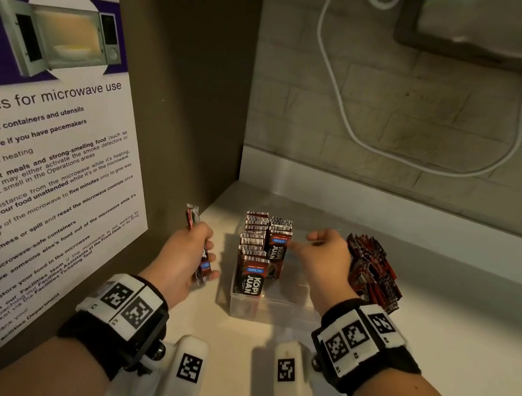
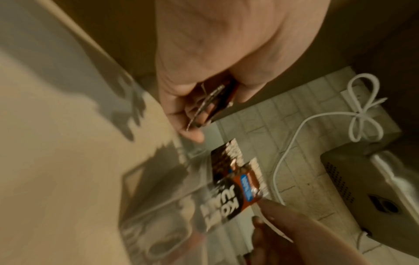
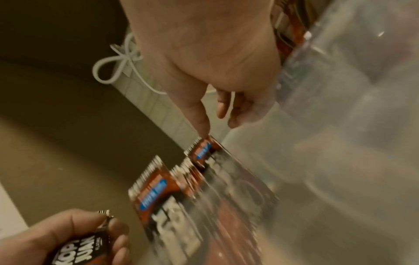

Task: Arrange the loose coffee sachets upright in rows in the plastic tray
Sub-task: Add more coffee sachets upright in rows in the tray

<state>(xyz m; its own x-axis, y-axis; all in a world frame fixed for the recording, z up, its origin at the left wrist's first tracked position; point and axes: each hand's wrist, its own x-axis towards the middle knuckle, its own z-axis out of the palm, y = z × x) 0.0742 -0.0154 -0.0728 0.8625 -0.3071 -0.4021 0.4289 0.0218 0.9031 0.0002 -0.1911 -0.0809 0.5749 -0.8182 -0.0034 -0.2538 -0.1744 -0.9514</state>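
Note:
A clear plastic tray (image 1: 274, 307) stands on the white counter between my hands. Two rows of upright sachets (image 1: 253, 257) fill its left side; its right side holds none. My left hand (image 1: 197, 256) hovers left of the tray and grips a small stack of sachets (image 1: 204, 267), also seen in the left wrist view (image 2: 215, 100). My right hand (image 1: 309, 248) hangs over the tray with relaxed fingers. Its thumb tip (image 3: 204, 130) touches the top of the front sachet (image 3: 202, 152) in the second row. A loose pile of sachets (image 1: 373, 274) lies just right of that hand.
A microwave-guidelines poster (image 1: 44, 133) covers the side wall close on the left. A white cable (image 1: 335, 90) hangs down the tiled back wall, below an appliance (image 1: 494, 29) at top right. Bare counter (image 1: 450, 342) stretches to the right and front.

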